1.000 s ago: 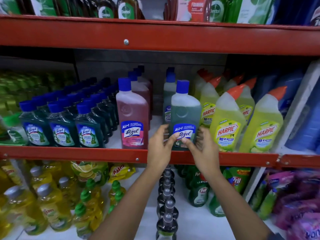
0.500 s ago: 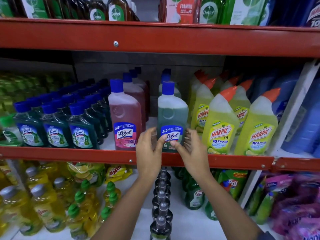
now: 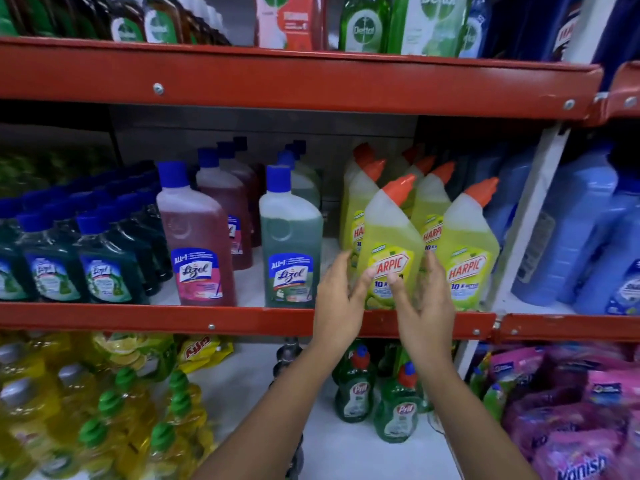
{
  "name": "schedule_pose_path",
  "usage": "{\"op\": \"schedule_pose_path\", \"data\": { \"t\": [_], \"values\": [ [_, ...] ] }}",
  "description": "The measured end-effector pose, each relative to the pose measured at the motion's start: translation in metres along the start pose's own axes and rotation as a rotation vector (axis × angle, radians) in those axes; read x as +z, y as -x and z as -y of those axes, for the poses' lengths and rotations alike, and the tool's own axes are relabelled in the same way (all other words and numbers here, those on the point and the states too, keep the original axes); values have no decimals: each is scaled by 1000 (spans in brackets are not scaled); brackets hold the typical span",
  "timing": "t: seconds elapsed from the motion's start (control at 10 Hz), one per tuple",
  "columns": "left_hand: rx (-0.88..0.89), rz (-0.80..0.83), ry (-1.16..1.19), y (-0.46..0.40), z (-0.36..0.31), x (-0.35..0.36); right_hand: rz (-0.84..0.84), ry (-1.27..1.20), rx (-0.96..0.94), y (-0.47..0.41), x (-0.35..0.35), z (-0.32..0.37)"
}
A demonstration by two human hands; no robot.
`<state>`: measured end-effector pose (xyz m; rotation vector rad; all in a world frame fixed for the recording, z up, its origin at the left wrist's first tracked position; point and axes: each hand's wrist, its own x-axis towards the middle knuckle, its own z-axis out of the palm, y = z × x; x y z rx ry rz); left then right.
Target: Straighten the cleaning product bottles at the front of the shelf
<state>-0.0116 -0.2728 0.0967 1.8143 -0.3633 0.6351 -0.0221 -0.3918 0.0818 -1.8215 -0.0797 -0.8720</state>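
Shelf: red metal shelf rail runs across the front; cleaning bottles stand on the white deck behind it.
Right-hand stock: tall blue plastic bottles beyond the white upright.
Left-hand stock: rows of small dark green Lizol bottles with blue caps, front labels facing out.
Pink bottle: large pink Lizol bottle with blue cap, upright at the rail, label forward.
Green bottle: large green Lizol bottle with blue cap, upright at the rail, apart from both hands.
Target bottle: front yellow-green Harpic bottle with angled orange nozzle, at the shelf front, between the hands; a matching Harpic bottle just beside it on the right.
Left hand: left hand fingers spread, thumb touching the Harpic label's left edge.
Right hand: right hand fingers spread, against the bottle's right side; motion-blurred, firm clamp cannot be told.
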Motion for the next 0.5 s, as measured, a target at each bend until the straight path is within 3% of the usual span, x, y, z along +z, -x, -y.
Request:
{"op": "schedule_pose_path", "data": {
  "t": [0.5],
  "values": [
    [20,-132,24,2,3,5,102,-115,11,-10,4,-11]
  ]
}}
